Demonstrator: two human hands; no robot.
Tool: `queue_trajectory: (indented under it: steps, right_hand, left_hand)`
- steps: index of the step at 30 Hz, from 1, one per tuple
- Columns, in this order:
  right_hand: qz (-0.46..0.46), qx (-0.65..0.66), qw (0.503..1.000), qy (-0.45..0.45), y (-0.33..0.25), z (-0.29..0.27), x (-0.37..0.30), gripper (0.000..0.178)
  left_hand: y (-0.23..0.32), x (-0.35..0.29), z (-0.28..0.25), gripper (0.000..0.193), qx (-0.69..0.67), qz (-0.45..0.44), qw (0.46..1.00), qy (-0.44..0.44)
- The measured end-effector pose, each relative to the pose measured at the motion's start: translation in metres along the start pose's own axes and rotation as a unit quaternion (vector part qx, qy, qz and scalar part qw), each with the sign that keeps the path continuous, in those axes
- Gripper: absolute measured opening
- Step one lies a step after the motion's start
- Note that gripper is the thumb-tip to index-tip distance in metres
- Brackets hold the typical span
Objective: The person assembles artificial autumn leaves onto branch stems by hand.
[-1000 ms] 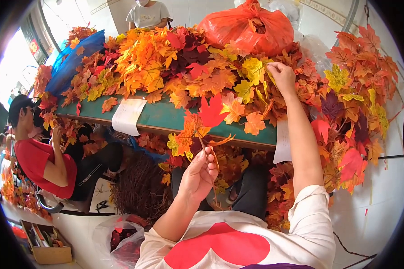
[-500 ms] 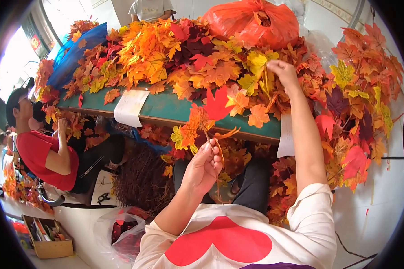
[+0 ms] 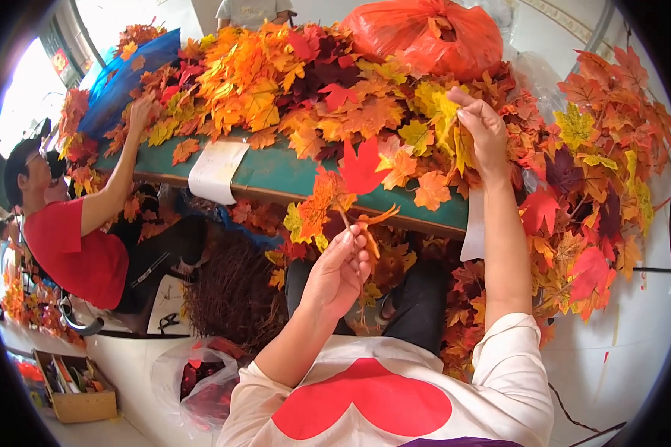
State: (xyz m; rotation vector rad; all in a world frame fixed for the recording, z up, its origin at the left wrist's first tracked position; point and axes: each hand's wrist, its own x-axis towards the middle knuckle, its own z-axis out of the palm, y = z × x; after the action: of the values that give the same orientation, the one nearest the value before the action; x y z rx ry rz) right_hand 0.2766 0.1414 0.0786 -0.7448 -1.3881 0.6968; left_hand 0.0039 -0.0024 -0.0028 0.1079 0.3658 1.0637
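Observation:
In my left hand [image 3: 341, 272] is the thin brown stem of an artificial maple sprig [image 3: 319, 212]; thumb and fingers are closed round it. Orange and yellow leaves fan out from the sprig, and a bright red leaf [image 3: 362, 168] stands at its top. My right hand [image 3: 484, 134] is raised over the right part of the leaf heap, thumb and forefinger bent together at a yellow maple leaf [image 3: 445, 112]. More yellow leaves hang just below those fingers, partly hidden by the hand.
A green table [image 3: 283, 175] carries heaped leaves, a red plastic bag [image 3: 425, 37] and a white paper sheet [image 3: 218, 171]. Leafy branches [image 3: 574, 216] stand at right. Brown twigs [image 3: 227, 290] lie below. A co-worker in red [image 3: 74, 253] sits at left, arm reaching to the heap.
My right hand has turned and shifted slightly right, with the yellow leaf by its fingers. My left hand keeps the sprig almost in place. The co-worker's arm has stretched toward the heap.

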Motion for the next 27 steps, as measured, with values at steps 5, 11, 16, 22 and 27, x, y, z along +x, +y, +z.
queue_trajectory:
  steps: [5, 11, 16, 22, 27]
  right_hand:
    - [0.050, -0.048, 0.992, -0.104, -0.034, 0.037, -0.063, 0.007]
    - [-0.043, -0.222, 0.949, -0.218, -0.075, 0.102, -0.139, 0.011]
    - [0.096, -0.194, 0.967, -0.135, -0.064, 0.104, -0.161, 0.014]
    - [0.042, -0.202, 0.971, -0.121, -0.066, 0.103, -0.168, 0.014]
    - [0.057, -0.195, 0.971, -0.123, -0.066, 0.101, -0.170, 0.014]
  left_hand:
    - [-0.003, 0.005, 0.007, 0.018, 0.018, 0.014, 1.000, 0.003]
    - [-0.015, 0.002, -0.004, 0.016, 0.086, 0.072, 0.994, 0.014]
    - [-0.023, -0.004, 0.005, 0.014, 0.116, 0.101, 0.988, 0.009]
    - [-0.030, -0.008, 0.001, 0.014, 0.118, 0.127, 0.985, 0.005]
    - [-0.031, -0.009, -0.001, 0.014, 0.111, 0.122, 0.986, 0.004]
